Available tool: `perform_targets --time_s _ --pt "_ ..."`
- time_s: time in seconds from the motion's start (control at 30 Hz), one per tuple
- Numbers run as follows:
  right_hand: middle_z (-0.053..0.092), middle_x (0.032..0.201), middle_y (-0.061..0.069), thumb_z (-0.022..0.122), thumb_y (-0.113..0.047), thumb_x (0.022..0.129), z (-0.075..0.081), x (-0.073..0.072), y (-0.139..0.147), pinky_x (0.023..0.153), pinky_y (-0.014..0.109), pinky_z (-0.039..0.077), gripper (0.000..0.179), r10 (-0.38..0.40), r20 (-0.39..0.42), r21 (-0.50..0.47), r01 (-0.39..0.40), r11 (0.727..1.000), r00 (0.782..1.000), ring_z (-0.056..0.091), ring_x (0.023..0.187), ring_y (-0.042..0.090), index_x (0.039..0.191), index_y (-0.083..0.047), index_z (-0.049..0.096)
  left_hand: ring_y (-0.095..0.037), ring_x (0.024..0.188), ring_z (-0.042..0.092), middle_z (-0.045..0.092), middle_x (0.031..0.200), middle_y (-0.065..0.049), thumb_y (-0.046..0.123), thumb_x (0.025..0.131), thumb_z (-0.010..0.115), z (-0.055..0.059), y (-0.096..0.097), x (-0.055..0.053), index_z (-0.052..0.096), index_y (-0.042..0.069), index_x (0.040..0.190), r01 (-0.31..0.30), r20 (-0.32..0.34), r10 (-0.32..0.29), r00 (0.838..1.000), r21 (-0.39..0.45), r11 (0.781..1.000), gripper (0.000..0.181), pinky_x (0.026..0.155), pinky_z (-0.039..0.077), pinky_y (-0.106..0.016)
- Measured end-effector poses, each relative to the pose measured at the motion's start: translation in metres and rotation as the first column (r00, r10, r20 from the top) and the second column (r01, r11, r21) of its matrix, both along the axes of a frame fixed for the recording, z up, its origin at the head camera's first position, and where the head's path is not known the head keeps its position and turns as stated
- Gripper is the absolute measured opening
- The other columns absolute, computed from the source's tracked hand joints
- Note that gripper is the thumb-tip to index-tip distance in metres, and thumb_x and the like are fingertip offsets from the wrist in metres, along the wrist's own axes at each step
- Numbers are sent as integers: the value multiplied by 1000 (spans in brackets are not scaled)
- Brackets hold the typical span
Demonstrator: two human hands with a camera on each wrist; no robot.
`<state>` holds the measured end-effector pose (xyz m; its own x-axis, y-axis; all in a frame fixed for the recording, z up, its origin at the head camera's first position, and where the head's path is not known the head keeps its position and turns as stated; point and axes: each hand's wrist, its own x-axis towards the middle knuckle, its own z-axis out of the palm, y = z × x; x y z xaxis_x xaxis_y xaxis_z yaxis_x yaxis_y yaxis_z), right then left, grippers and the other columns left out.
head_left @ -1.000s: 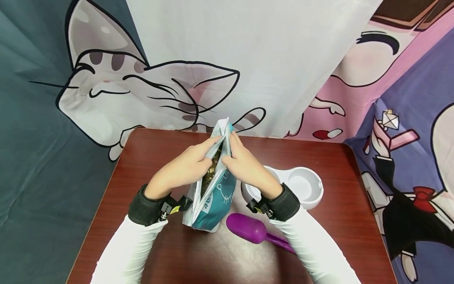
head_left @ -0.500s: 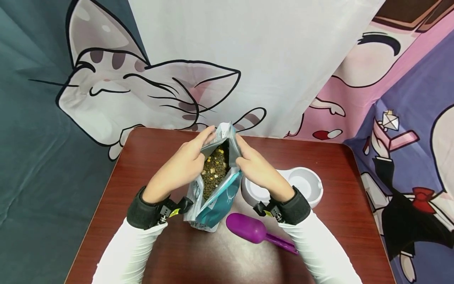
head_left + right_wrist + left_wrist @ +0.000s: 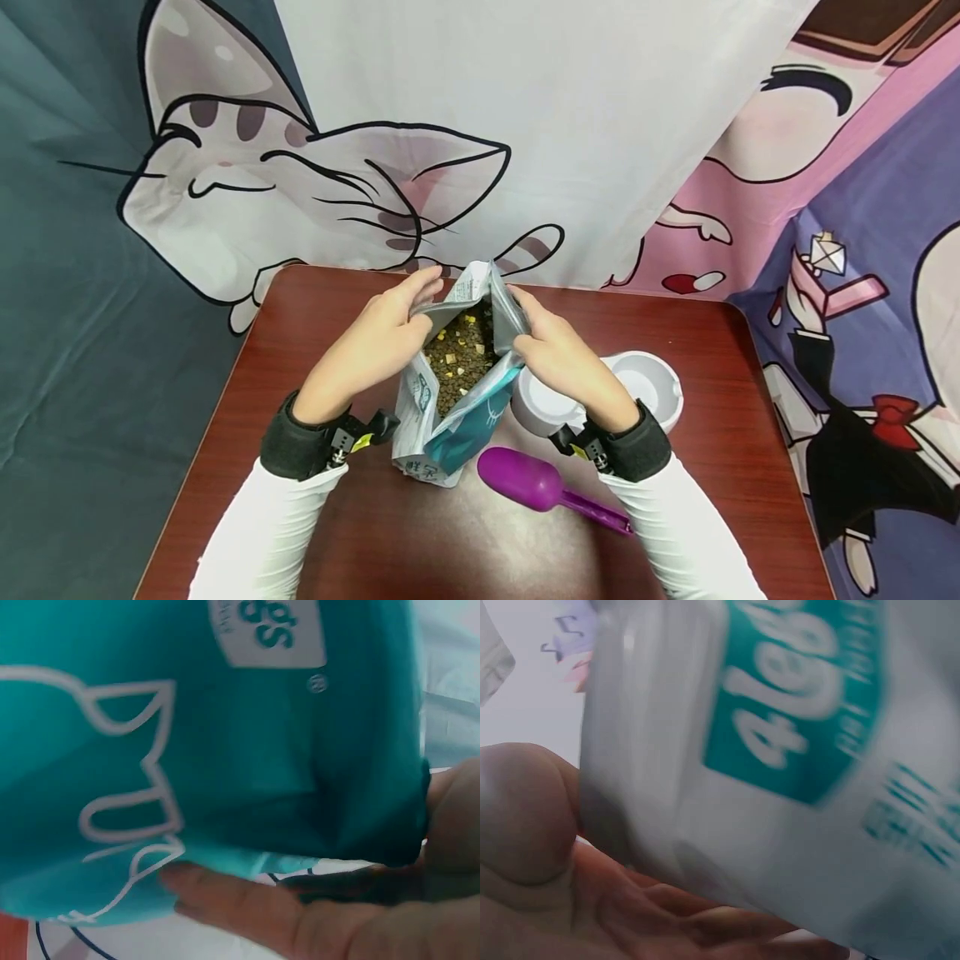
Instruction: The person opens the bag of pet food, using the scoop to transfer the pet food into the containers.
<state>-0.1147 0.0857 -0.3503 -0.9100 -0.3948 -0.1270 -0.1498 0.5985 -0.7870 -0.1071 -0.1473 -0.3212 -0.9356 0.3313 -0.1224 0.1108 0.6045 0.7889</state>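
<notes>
A teal-and-white pet food bag (image 3: 471, 437) stands on the table with its mouth spread wide. Brown kibble (image 3: 459, 358) with yellow and pale pieces shows inside. My left hand (image 3: 375, 342) holds the bag's left rim between thumb and fingers; in the left wrist view, the fingers run along the white printed side (image 3: 780, 847). On the opposite rim, my right hand (image 3: 558, 350) pinches the edge, thumb on the inner side. In the right wrist view, a finger (image 3: 240, 900) lies against the teal side with its white line drawing.
A purple scoop (image 3: 521, 477) lies in front of the bag, its handle pointing toward the right sleeve. Behind the right forearm stands a white double bowl (image 3: 651, 387), partly covered by that arm. A printed cloth (image 3: 570, 125) hangs beyond the brown table (image 3: 247, 417).
The bag's mouth has gone from a narrow slit to a wide opening, uncovering the kibble. My left hand has moved left and my right hand right.
</notes>
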Motion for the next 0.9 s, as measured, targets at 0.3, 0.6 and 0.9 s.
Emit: perform_targets --time_s 0.3,0.6,0.9 --pt "50 145 14 39 -6 90 -5 -3 -7 107 46 39 65 43 -19 15 -42 999 999 47 127 22 153 -11 29 -18 47 31 35 59 -2 17 104 33 -6 -1 1 56 5 132 16 -78 -26 997 -123 992 38 50 37 -34" --pt "53 141 16 42 3 84 14 -4 14 99 49 44 69 86 -82 50 -82 995 993 53 117 26 152 -10 33 -23 58 44 43 66 -10 16 105 35 -2 -13 1 60 1 114 -60 -119 42 992 -152 987 30 59 41 -36" --pt "44 149 13 45 -6 86 12 -7 31 96 49 44 70 -5 -38 88 8 996 999 48 125 28 154 -16 29 -26 69 49 63 90 -12 15 103 38 -4 -21 2 64 7 121 -98 -134 86 987 -91 991 33 67 43 -39"
